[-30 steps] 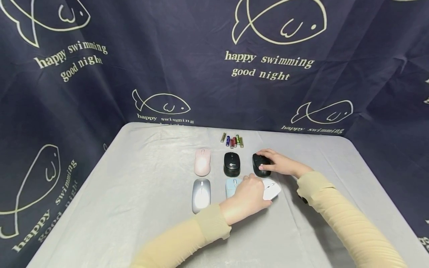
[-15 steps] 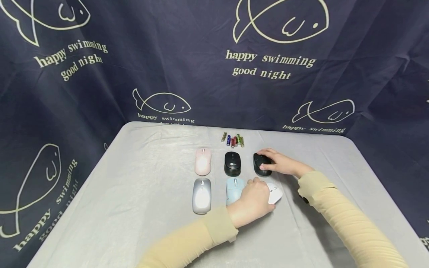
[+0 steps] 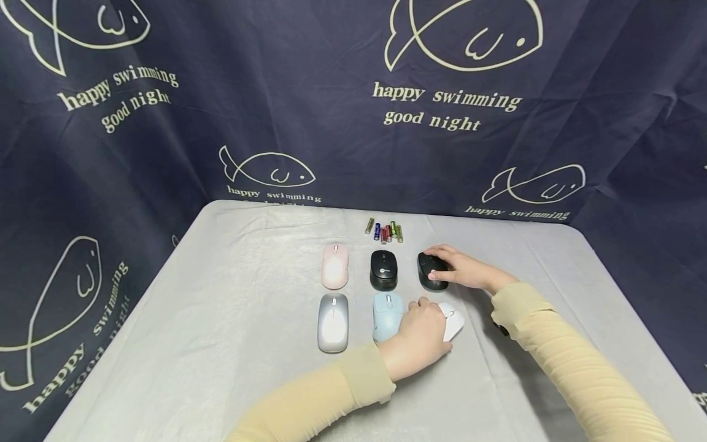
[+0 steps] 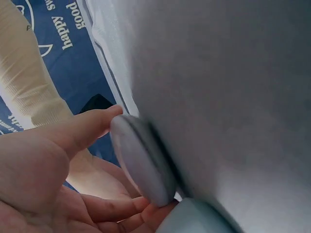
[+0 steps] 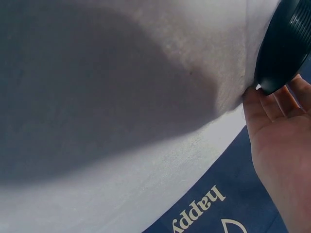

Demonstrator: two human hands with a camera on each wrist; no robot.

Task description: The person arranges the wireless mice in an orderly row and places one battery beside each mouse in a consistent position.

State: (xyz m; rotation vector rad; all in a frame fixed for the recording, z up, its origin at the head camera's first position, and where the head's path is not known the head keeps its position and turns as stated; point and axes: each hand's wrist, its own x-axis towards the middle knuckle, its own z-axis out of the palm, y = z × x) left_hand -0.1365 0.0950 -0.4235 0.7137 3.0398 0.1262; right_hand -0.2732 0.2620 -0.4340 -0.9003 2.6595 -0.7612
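In the head view, my left hand (image 3: pixel 418 339) grips a white computer mouse (image 3: pixel 453 320), which lies tilted on the tabletop with its left part hidden. The left wrist view shows thumb and fingers at opposite ends of this white mouse (image 4: pixel 143 160). Right beside it is a light blue mouse (image 3: pixel 387 314), partly covered by the left hand. Farther back, my right hand (image 3: pixel 466 269) holds a black mouse (image 3: pixel 428 264), fingers over its front and thumb at its near side. The right wrist view shows fingertips against the ridged side of that black mouse (image 5: pixel 282 48).
A pink mouse (image 3: pixel 334 267), a black mouse with a logo (image 3: pixel 383 270) and a silver mouse (image 3: pixel 333 325) stand to the left. Several batteries (image 3: pixel 385 232) lie behind them. A dark object (image 3: pixel 501 329) shows partly beneath the right sleeve. Navy cloth (image 3: pixel 342 110) surrounds the grey-white table (image 3: pixel 248 288).
My left hand has shifted slightly right with the white mouse, uncovering more of the light blue mouse. The right hand stays on the black mouse.
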